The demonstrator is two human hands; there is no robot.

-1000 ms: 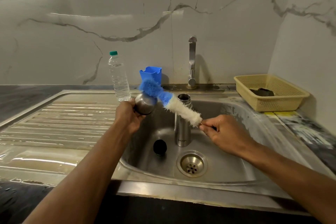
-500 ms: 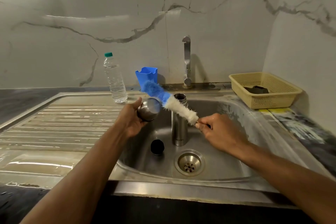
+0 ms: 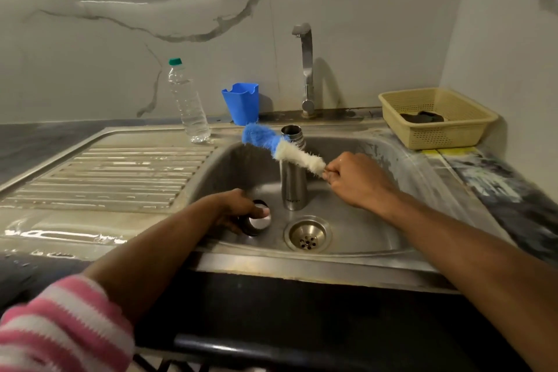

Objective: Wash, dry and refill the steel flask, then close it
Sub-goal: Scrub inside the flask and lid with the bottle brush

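Note:
The open steel flask [image 3: 292,190] stands upright in the sink [image 3: 377,220], just behind the drain [image 3: 307,234]. My left hand [image 3: 238,208] reaches down to the sink floor left of the flask, its fingers around the flask's steel cap [image 3: 260,222], which lies on its side. A dark edge shows around the cap; I cannot tell what it is. My right hand [image 3: 356,181] grips the handle of a blue-and-white bottle brush [image 3: 283,149]. The bristles slant up and left across the flask's neck, outside the flask.
A tap [image 3: 306,69] rises behind the sink. A clear water bottle [image 3: 188,103] with a green cap and a blue plastic holder [image 3: 241,103] stand at the back left. The wet ribbed drainboard [image 3: 120,175] lies left. A yellow basket [image 3: 453,133] holding a dark cloth [image 3: 422,117] sits right.
My left hand has gone down from the brush tip to the sink floor with the steel cap. The brush in my right hand has stayed above the flask's neck.

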